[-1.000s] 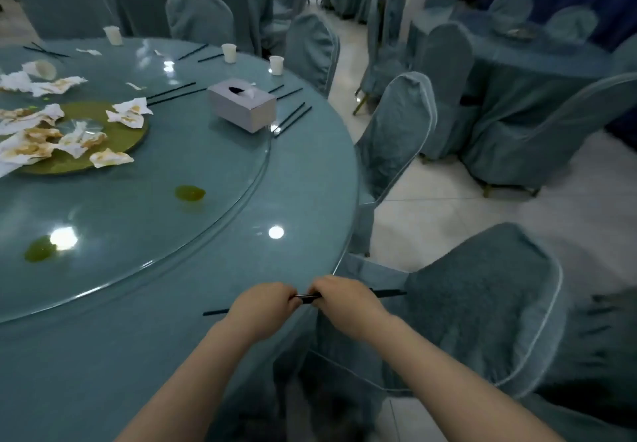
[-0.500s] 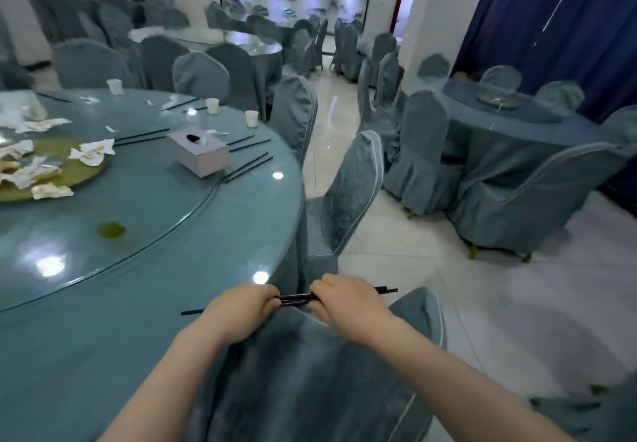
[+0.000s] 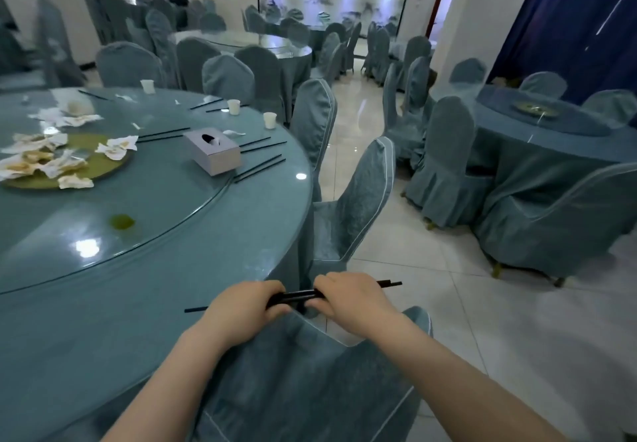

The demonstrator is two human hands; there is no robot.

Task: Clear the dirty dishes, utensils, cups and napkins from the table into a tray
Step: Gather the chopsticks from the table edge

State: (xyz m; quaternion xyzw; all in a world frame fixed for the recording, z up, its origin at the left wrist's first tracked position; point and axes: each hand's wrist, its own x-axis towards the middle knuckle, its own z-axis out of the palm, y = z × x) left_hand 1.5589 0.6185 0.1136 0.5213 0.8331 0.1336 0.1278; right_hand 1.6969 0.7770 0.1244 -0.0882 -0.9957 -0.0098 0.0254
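Observation:
A bundle of black chopsticks [image 3: 299,295] is held level just off the table's near edge. My left hand [image 3: 246,305] grips its left part and my right hand [image 3: 348,295] grips its right part, both with fingers curled over it. More black chopsticks [image 3: 260,168] lie on the round blue table [image 3: 144,290] by a grey tissue box [image 3: 212,153]. Crumpled stained napkins [image 3: 115,146] cover a green dish [image 3: 103,165] at the left. Small white cups [image 3: 269,120] stand along the far rim. No tray is in view.
A covered chair [image 3: 310,372] stands right below my hands, another chair [image 3: 358,200] just beyond it. Green sauce spots [image 3: 121,222] mark the glass turntable. Tiled floor [image 3: 431,286] runs to the right toward a second table [image 3: 537,138] with its own chairs.
The view has lifted and swung right, showing more of the room. Both hands have kept their grip on the chopsticks and moved from the table's edge to above the chair back.

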